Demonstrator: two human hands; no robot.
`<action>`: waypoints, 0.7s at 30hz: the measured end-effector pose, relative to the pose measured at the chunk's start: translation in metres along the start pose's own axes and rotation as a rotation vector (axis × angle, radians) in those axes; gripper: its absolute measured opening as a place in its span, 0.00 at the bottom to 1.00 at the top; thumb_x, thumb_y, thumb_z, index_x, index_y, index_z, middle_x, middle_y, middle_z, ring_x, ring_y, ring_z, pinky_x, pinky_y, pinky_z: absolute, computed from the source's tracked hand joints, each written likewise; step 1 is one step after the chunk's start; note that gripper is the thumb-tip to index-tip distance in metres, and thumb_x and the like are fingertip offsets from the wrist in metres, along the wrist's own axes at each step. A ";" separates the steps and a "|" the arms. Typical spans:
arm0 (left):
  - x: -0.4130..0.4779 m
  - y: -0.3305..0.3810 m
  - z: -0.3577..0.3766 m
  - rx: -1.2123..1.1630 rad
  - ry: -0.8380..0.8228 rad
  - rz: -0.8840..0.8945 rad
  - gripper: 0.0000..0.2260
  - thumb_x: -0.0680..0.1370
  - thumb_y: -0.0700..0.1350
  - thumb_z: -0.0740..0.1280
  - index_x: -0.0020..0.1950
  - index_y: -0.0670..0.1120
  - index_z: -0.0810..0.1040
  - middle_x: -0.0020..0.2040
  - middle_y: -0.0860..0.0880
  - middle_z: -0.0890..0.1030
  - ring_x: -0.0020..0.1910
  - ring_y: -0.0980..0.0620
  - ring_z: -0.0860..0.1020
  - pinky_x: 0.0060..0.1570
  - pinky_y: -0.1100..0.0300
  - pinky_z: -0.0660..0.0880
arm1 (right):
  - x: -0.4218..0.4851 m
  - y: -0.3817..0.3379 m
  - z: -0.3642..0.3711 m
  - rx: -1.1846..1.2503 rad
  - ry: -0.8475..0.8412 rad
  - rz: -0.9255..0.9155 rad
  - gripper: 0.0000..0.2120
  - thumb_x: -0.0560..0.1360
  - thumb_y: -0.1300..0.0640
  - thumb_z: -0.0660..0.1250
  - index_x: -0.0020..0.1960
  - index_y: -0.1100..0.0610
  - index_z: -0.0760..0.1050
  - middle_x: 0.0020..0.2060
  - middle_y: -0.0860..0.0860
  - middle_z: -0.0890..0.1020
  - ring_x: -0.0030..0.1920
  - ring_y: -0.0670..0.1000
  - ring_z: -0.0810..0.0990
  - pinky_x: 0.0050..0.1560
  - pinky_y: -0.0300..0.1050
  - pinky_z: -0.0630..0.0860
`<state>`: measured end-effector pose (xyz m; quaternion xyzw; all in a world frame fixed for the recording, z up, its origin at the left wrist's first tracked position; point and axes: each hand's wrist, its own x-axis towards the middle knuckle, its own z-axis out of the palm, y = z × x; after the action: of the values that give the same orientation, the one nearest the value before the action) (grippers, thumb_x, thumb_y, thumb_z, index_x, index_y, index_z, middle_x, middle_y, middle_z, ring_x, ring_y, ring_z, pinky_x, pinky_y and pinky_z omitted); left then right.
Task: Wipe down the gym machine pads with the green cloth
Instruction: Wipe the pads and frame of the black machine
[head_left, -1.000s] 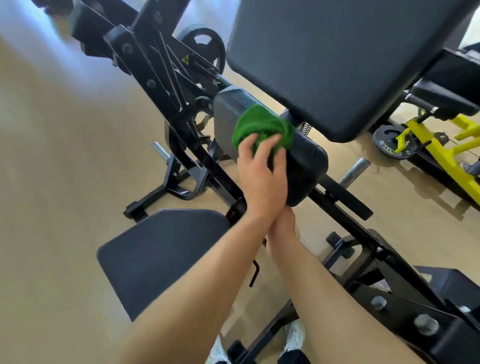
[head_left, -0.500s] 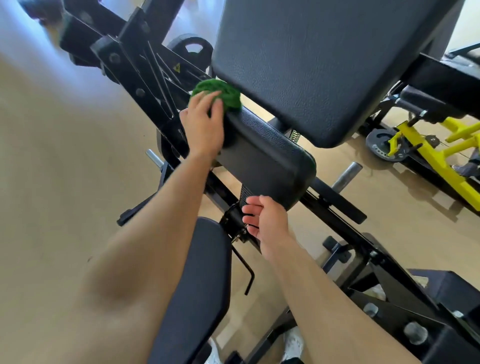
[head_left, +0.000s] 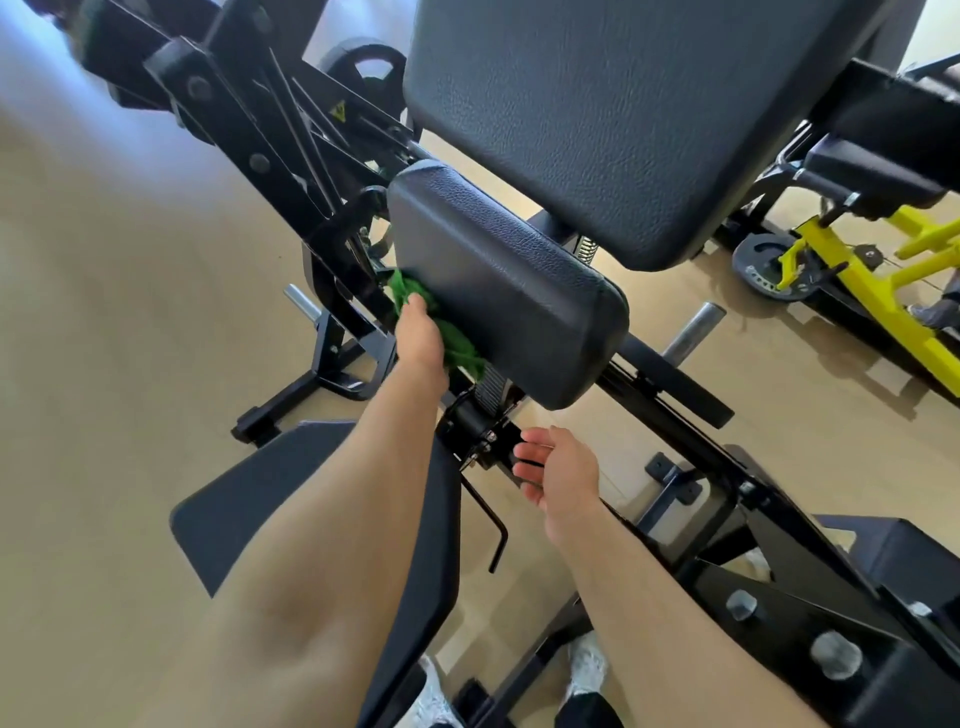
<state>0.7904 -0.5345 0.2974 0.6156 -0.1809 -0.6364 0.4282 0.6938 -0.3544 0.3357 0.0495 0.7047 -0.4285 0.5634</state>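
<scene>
A small black machine pad (head_left: 498, 280) sits below a large black back pad (head_left: 613, 104). My left hand (head_left: 422, 338) presses the green cloth (head_left: 457, 348) against the small pad's left lower side; most of its fingers are hidden behind the cloth and pad. My right hand (head_left: 558, 467) hovers below the small pad next to the black adjustment bracket (head_left: 483, 431), fingers loosely extended and holding nothing. A black seat pad (head_left: 260, 499) lies under my left forearm.
Black steel frame bars (head_left: 249, 130) run diagonally at the upper left, with a weight plate (head_left: 363, 67) behind. A chrome peg (head_left: 693, 332) sticks out on the right. A yellow machine (head_left: 872, 291) stands at the far right. Beige floor spreads to the left.
My left hand has carried the cloth from the top left end of the small pad down along its left side to the lower edge. My right hand has dropped slightly away from the pad.
</scene>
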 end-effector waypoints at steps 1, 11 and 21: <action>-0.011 -0.010 0.002 -0.043 -0.019 -0.061 0.18 0.80 0.60 0.62 0.65 0.51 0.75 0.61 0.46 0.80 0.61 0.43 0.79 0.67 0.41 0.75 | 0.003 0.000 -0.001 -0.005 0.040 -0.011 0.12 0.81 0.58 0.58 0.54 0.59 0.80 0.41 0.52 0.82 0.37 0.51 0.78 0.41 0.45 0.74; -0.142 -0.069 0.018 -0.001 -0.152 -0.288 0.06 0.82 0.46 0.66 0.55 0.45 0.79 0.55 0.42 0.84 0.55 0.40 0.83 0.59 0.43 0.80 | -0.007 -0.020 -0.007 0.363 0.105 -0.066 0.17 0.82 0.52 0.56 0.62 0.59 0.78 0.56 0.61 0.82 0.55 0.61 0.83 0.50 0.50 0.80; -0.197 0.026 0.023 0.342 -0.234 0.800 0.06 0.80 0.42 0.67 0.44 0.45 0.73 0.39 0.54 0.76 0.41 0.52 0.75 0.44 0.48 0.77 | -0.091 -0.047 0.002 0.401 0.169 -0.740 0.10 0.81 0.59 0.60 0.59 0.47 0.71 0.59 0.52 0.76 0.57 0.55 0.81 0.56 0.53 0.82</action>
<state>0.7531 -0.4046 0.4455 0.4831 -0.5545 -0.4472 0.5091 0.7015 -0.3478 0.4374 -0.0632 0.6212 -0.7248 0.2913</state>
